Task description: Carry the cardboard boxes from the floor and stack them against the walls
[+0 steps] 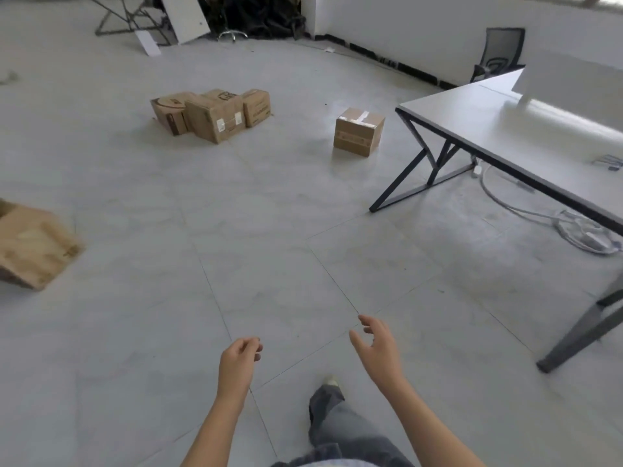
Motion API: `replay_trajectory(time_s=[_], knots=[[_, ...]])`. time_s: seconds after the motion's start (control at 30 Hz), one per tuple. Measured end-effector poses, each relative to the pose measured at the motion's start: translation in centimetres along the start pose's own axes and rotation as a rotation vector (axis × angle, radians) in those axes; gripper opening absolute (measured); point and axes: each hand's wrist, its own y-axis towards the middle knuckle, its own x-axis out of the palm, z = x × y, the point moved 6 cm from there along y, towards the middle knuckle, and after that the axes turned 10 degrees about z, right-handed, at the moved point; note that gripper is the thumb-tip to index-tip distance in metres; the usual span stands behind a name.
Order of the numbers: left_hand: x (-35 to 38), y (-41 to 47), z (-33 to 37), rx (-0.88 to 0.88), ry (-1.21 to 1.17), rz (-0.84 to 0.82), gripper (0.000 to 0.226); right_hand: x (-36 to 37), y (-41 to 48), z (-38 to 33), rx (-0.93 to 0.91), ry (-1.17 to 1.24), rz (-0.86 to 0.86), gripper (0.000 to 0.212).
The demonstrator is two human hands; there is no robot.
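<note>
Low in the frame, just left of centre: left grip [237, 362], fingers loosely curled inward, nothing in it. Just right of centre and a little higher: right grip [377, 345], fingers relaxed and slightly spread, thumb apart from the rest, likewise holding nothing. Both coming up on bare arms from the bottom edge, near each other but not touching, above grey tiled floor [269, 237].

All cardboard well apart from both grips. In the upper middle: lone taped box [359, 133], standing flat on the floor, far above the right grip and just left of the desk's dark leg frame. Further left at about the same height: cluster of three boxes [215, 117], pushed together and touching one another, far above the left grip. At the left edge, about halfway down: large blurred box [33, 244], cut off by the frame, seemingly tilted, up and to the left of the left grip.

On the right side: white desk [488, 123] on black angled legs, running from the upper right down to the right edge. On the floor beneath it: coiled pale cables [586, 234]. Behind the desk, against the white wall [421, 28]: black mesh chair [500, 52]. At bottom centre: leg [337, 429] in grey trousers, shoe tip [332, 380] forward, below and between the two grips.
</note>
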Motion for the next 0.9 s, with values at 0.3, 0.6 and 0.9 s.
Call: replay_trajectory(time_s=[0.3, 0.6, 0.9], knots=[[3.9, 11.3, 9.1, -0.008, -0.087, 0.17, 0.017, 4.4, 18.4, -8.5, -0.076, 0.154, -0.128, 0.035], [5.3, 18.0, 9.0, -0.219, -0.135, 0.274, 0.016, 12.4, 24.5, -9.1, -0.077, -0.03, -0.446, 0.041], [7.4, 35.4, 18.1, -0.166, -0.207, 0.274, 0.015, 18.8, 38.7, -16.1, -0.094, -0.047, -0.354, 0.04]])
